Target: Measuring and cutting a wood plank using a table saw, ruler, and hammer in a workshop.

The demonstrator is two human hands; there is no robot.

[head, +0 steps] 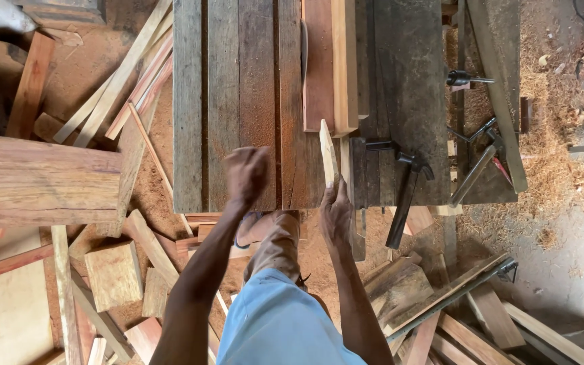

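Observation:
I stand at a rough plank workbench [238,81] dusted with sawdust. My right hand [334,211] grips the near end of a thin pale wood strip [328,154] that stands tilted on edge at the bench's front. My left hand [246,172] is a closed fist resting on the bench planks just left of it, and I cannot see anything in it. Beyond the strip lie a reddish board [318,64] and a pale batten [344,64], side by side.
A claw hammer [405,192] lies at the bench's front right, and a second hammer [476,169] further right. Offcuts and boards [113,274] litter the sawdust floor. A wide plank [38,179] juts in from the left. Wood shavings [555,142] pile at right.

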